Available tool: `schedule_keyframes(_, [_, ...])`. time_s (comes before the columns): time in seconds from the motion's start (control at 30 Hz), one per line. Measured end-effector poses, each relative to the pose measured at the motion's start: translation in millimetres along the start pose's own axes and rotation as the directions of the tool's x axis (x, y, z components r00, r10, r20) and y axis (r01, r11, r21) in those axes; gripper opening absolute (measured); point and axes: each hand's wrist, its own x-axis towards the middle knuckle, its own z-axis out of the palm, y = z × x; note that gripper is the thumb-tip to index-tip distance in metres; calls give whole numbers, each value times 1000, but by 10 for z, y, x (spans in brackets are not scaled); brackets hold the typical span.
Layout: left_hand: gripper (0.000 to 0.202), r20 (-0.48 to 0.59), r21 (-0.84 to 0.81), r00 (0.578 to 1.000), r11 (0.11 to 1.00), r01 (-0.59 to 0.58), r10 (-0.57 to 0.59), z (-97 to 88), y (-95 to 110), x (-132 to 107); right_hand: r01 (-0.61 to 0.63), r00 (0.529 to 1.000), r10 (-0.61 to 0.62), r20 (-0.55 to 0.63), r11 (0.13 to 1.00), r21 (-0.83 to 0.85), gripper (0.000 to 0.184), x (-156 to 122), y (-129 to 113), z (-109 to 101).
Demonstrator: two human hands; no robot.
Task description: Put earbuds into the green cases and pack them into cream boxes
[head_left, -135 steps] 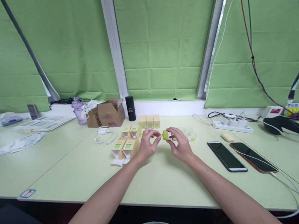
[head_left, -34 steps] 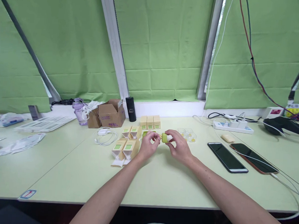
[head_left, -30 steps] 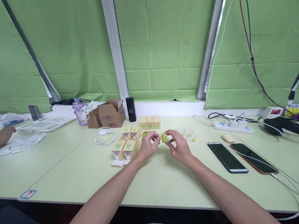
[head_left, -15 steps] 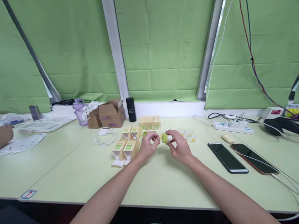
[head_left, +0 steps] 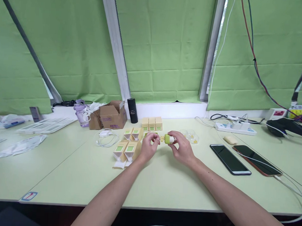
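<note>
Nearest the front edge of the desk [head_left: 147, 190], I saw a white-rimmed phone [head_left: 230, 159] to the right and four tan boxes [head_left: 132, 151] to the left. Between them, over mid-desk, I had the right hand [head_left: 183, 147] pinching a green-and-white piece [head_left: 167, 139]. The left hand's [head_left: 148, 146] fingers were narrow, at a yellow strand [head_left: 162, 138] beside it; I couldn't tell whether they gripped. Beyond lay a clear tray [head_left: 190, 136]; toward the back edge stood three more tan boxes [head_left: 151, 123] and a black cylinder [head_left: 132, 111].
</note>
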Motion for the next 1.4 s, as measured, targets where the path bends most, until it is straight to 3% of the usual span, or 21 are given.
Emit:
schedule_keyframes(0.2, [16, -95, 14, 995, 1000, 15, -13, -28, -35, 20, -19, 1000, 19, 4, 1000, 1, 51, -3, -3, -12])
schedule_keyframes(0.33, [7, -110, 71, 993, 997, -37, 45, -26, -7, -4, -25, 999, 24, 41, 1000, 19, 53, 6, -44, -43])
schedule_keyframes(0.53, [36, 51, 141, 976, 966, -216, 211, -16, 89, -61, -10, 998, 9, 54, 1000, 24, 57, 17, -68, -56])
schedule_keyframes(0.7, [53, 142, 225, 952, 927, -299, 272, 1, 89, -80, 39, 997, -39, 63, 999, 10, 60, 30, -75, -50])
schedule_keyframes(1.07, [43, 97, 226, 960, 933, -279, 263, 8, 63, -66, 120, 992, -119, 39, 992, -39, 36, 23, -66, -53])
schedule_keyframes(1.4, [45, 113, 228, 954, 927, -298, 279, 0, 57, -74, 200, 979, -192, 73, 972, -124, 33, 24, -46, -53])
